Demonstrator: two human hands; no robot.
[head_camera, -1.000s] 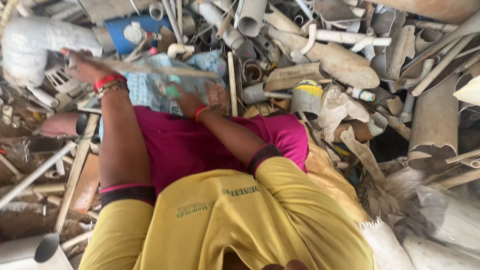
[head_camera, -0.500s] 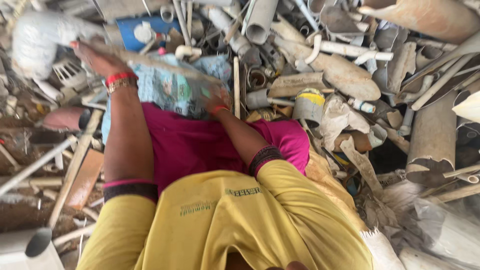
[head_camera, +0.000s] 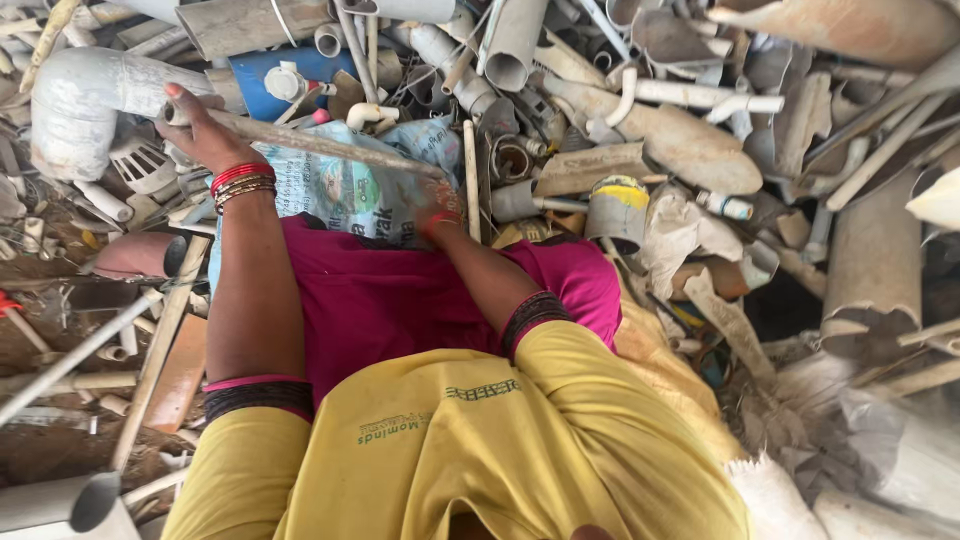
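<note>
My left hand (head_camera: 205, 135), with red bangles at the wrist, is shut on one end of a long, thin, dirty pipe (head_camera: 320, 145). The pipe runs rightward across a printed blue-green plastic sack (head_camera: 350, 190) that lies on my magenta lap. My right hand (head_camera: 437, 200), with a red band at the wrist, grips the pipe's other end at the sack's right edge. Whether the fingers also pinch the sack is unclear.
A heap of scrap plastic pipes surrounds me: a large white elbow pipe (head_camera: 85, 95) at far left, a blue container (head_camera: 280, 85), a grey pipe stub with a yellow rim (head_camera: 617, 208), broken brown pipe halves (head_camera: 680, 140), and white sacks (head_camera: 790, 500) at lower right.
My right hand has shifted rightward along the pipe to the sack's right edge. My left hand keeps its grip on the pipe's far end and has barely moved.
</note>
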